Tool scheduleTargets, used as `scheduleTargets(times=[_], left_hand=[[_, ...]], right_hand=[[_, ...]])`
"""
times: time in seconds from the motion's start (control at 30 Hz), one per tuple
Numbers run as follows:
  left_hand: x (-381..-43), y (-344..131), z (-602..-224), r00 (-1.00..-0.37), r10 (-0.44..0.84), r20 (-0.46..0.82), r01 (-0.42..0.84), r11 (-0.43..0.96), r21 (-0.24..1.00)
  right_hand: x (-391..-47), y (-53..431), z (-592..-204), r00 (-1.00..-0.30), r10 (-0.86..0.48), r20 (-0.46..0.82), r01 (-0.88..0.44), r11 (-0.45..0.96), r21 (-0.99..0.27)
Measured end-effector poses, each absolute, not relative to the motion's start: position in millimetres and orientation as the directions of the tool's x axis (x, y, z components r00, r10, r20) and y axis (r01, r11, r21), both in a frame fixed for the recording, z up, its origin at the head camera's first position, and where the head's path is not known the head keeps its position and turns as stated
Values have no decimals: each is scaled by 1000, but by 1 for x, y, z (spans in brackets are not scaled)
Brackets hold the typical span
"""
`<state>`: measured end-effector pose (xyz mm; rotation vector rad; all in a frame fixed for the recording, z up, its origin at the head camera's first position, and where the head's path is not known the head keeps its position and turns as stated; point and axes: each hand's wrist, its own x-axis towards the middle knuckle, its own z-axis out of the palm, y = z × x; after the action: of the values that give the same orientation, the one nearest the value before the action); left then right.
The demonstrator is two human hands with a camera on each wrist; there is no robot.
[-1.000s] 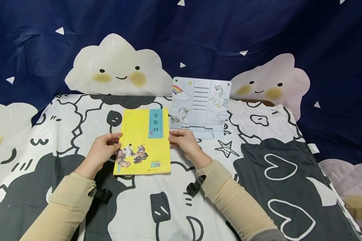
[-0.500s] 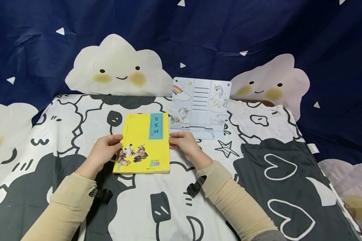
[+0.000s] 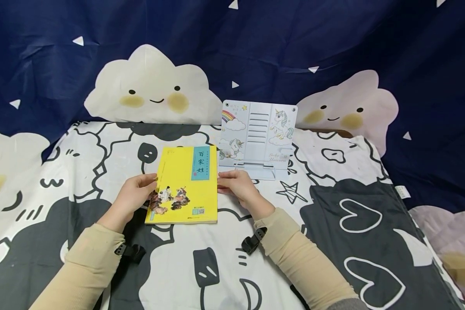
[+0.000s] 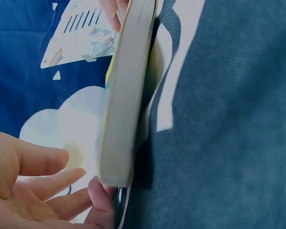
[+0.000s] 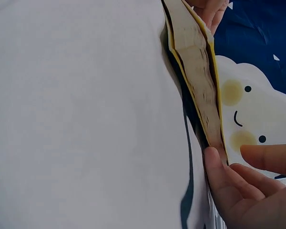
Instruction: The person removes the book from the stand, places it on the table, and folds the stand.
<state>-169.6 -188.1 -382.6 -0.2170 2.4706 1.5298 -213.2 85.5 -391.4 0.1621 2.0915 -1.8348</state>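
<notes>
A thick yellow book [image 3: 182, 185] with a blue title panel lies on the patterned cloth, cover up. At its left edge is my left hand [image 3: 133, 193], fingers loosely extended. In the left wrist view the little finger touches the book's corner [image 4: 117, 171], and the thumb stands apart from it. My right hand [image 3: 242, 189] is at the opposite edge. The right wrist view has its fingertips against the end of the page block [image 5: 198, 76], thumb held away. Neither hand curls round the book.
Just behind the right hand stands a white unicorn-print bookstand [image 3: 259, 133] with slots and a front ledge. A black-and-white cartoon cloth [image 3: 232, 258] covers the surface. At the back hangs a navy curtain [image 3: 263, 38] with smiling clouds.
The book's far edge has come down and toward me, so the book lies flatter. Both hands have stayed almost in place beside it.
</notes>
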Motion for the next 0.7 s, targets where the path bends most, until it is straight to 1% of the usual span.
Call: scheduleTargets(times=[0.53,0.7], left_hand=[[-169,-185,-380,-962,8,-274,-241,447,861],[-170,-183,-379,-963,16,-268,-234,441,867]], right_hand=[[-212,90,-390,-926,-153,-345,324,149,-934],[-212,90,-389,-925,-163,-343,317,170,-933]])
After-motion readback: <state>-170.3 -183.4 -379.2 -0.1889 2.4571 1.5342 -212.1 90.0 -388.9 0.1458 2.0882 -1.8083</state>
